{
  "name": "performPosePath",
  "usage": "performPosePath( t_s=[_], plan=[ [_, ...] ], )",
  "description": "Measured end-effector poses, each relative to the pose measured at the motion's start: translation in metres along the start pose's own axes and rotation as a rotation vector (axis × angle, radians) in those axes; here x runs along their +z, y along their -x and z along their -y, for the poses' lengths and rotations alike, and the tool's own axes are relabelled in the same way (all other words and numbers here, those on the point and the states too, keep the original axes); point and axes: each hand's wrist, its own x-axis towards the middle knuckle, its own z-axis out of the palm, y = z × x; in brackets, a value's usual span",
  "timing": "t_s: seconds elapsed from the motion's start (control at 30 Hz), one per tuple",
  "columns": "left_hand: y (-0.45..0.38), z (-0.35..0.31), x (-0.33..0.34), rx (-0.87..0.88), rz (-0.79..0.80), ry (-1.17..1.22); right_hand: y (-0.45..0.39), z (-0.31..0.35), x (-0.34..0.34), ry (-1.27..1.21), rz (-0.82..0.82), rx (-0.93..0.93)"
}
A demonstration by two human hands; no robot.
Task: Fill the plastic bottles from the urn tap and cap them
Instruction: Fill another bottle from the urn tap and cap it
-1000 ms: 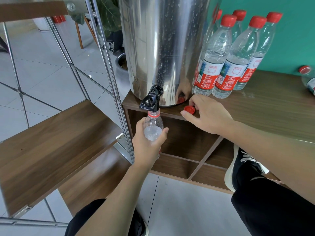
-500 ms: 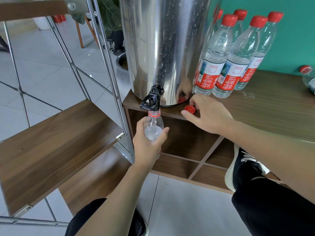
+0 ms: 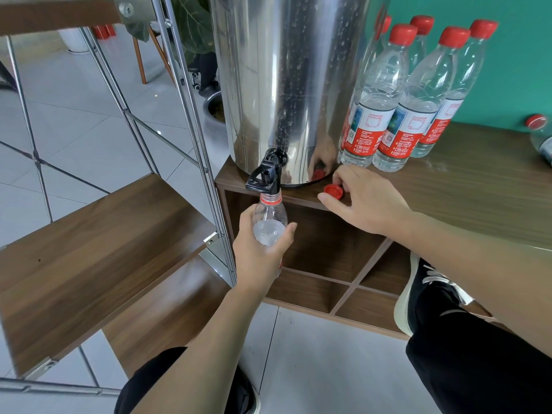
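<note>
A clear plastic bottle (image 3: 269,222), uncapped, sits with its mouth just under the black urn tap (image 3: 266,177), gripped by the left hand (image 3: 260,254) to catch water. The right hand (image 3: 365,202) pinches a red screw cap (image 3: 334,191) on the wooden worktop (image 3: 466,192), apparently ready for capping. Fingers hide the bottle's lower half; any stream of water is hard to make out.

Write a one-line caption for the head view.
Left hand holds bottle under urn tap; right hand touches cap.
</note>
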Motion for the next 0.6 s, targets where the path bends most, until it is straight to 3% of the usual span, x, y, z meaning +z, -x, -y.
performPosePath(
  t_s=[0.6],
  plan=[
    [0.0002, 0.0018, -0.0007, -0.003, -0.004, 0.002, 0.0005, -0.0001, 0.0018, -0.002, -0.001, 0.002]
  ],
)
